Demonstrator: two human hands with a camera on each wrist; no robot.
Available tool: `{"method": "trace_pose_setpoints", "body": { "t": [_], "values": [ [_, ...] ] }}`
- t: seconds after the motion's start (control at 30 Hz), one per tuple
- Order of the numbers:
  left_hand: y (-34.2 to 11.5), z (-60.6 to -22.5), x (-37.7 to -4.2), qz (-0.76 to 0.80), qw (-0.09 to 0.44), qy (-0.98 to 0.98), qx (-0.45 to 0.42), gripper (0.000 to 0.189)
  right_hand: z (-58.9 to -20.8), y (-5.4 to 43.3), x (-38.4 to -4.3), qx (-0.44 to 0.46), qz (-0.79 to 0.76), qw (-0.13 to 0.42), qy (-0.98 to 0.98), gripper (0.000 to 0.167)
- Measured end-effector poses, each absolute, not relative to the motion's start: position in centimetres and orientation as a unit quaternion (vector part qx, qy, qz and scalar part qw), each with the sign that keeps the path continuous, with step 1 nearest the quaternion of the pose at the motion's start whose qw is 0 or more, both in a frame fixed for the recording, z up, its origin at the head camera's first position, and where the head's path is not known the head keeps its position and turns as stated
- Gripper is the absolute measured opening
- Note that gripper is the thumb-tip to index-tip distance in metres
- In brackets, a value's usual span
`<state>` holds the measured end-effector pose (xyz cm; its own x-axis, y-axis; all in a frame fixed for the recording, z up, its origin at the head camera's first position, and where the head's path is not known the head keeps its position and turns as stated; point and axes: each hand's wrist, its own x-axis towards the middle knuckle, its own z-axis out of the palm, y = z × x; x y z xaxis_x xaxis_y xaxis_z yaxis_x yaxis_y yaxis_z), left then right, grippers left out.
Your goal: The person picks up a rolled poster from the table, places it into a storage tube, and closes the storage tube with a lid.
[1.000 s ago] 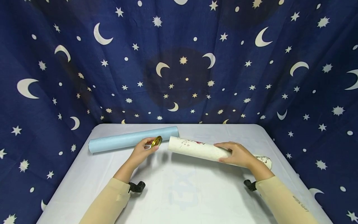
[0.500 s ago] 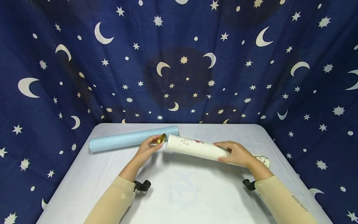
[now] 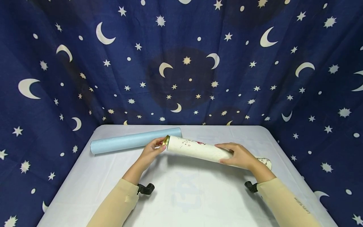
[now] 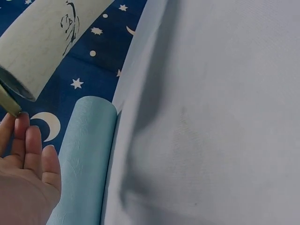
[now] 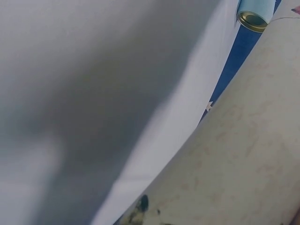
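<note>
My left hand [image 3: 151, 152] pinches a round gold lid [image 3: 166, 141] at the left end of a cream cardboard tube [image 3: 195, 149] printed with flowers. In the left wrist view the lid [image 4: 8, 101] sits tilted against the tube's mouth, and part of the dark opening shows. My right hand [image 3: 239, 156] grips the tube from above, right of its middle. The tube slants, its left end raised above the table and its right end lower. Through the right wrist camera, the cream tube [image 5: 234, 159] fills the lower right; the right hand is almost wholly out of that view.
Behind the left hand, a light blue tube [image 3: 124, 143] lies on the white-covered table [image 3: 184, 195]. A gold end cap [image 5: 253, 21] shows on the blue tube in the right wrist view. A dark blue curtain [image 3: 181, 78] with moons and stars encloses the table's back and sides.
My left hand has moved right, bringing the gold lid from apart to the cream tube's left end. The right hand and tube have shifted slightly left. The blue tube stays put.
</note>
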<state>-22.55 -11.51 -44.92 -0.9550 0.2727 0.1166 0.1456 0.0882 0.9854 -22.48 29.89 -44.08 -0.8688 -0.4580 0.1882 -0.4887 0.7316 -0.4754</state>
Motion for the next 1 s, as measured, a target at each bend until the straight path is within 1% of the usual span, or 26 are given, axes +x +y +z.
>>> {"method": "trace_pose_setpoints", "body": {
  "t": [0.17, 0.3, 0.47, 0.8, 1.0],
  "values": [
    [-11.5, -46.6, -23.6, 0.669, 0.061, 0.727, 0.142, 0.053, -44.0, 29.6, -22.5, 0.262, 0.265, 0.028, -0.928, 0.066],
    [-11.6, -47.2, -23.7, 0.677, 0.062, 0.719, 0.143, 0.054, -44.1, 29.5, -22.5, 0.265, 0.266, 0.028, -0.926, 0.065],
    [-11.7, -47.5, -23.8, 0.683, 0.064, 0.713, 0.147, 0.052, -44.2, 29.5, -22.5, 0.264, 0.268, 0.029, -0.926, 0.065],
    [-12.1, -47.5, -23.7, 0.687, 0.082, 0.706, 0.149, 0.057, -44.4, 29.2, -22.2, 0.264, 0.288, 0.019, -0.92, 0.064],
    [-13.0, -47.5, -23.8, 0.669, 0.109, 0.718, 0.154, 0.059, -44.5, 29.1, -22.3, 0.272, 0.285, 0.02, -0.919, 0.064]
  ]
}}
